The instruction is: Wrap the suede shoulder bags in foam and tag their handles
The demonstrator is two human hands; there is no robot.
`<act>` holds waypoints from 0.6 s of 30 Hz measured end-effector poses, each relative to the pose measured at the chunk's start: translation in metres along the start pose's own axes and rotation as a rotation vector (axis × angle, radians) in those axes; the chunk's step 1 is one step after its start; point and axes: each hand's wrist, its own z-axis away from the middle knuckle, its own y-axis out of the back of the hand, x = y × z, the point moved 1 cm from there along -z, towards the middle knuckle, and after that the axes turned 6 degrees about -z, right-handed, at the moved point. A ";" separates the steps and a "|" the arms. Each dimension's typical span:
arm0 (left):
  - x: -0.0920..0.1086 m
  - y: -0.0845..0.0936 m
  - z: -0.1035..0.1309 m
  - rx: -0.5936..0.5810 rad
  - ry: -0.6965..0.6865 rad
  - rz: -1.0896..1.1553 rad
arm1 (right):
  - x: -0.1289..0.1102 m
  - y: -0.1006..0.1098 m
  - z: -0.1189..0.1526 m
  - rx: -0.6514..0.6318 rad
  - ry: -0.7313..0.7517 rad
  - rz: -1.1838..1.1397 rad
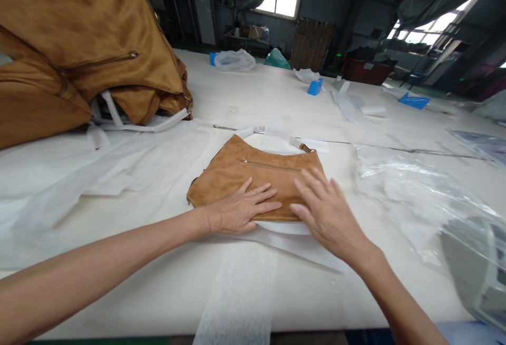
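Note:
A tan handbag (pixel 221 176) with a zipper across its front lies flat on the white table. Its strap (pixel 272 133), wrapped in white material, curves away at the far side. My left hand (pixel 241 208) rests flat on the bag's lower front, fingers spread. Over the bag's right part is my right hand (pixel 326 210), slightly blurred, its fingers stretched out; whether it touches the bag I cannot tell. White wrapping sheet (pixel 292 234) shows under the bag's near edge, and a strip of thin white foam (pixel 241 292) hangs over the table's front edge.
A pile of similar tan bags (pixel 98 23) stands at the left on white sheets (pixel 130 176). Clear plastic bags (pixel 411 181) lie at the right, partly over a grey-white device (pixel 470 260). Blue pieces (pixel 315 87) and more plastic are farther back on the table (pixel 253 92).

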 end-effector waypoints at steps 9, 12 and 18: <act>0.006 0.014 0.016 0.080 -0.057 0.174 | -0.003 -0.083 0.027 -0.123 0.109 0.007; 0.004 0.004 0.019 0.167 -0.051 0.141 | 0.003 -0.085 0.027 -0.052 0.173 0.004; 0.005 0.003 0.022 0.247 -0.050 0.118 | 0.028 -0.046 -0.021 -0.247 0.022 -0.499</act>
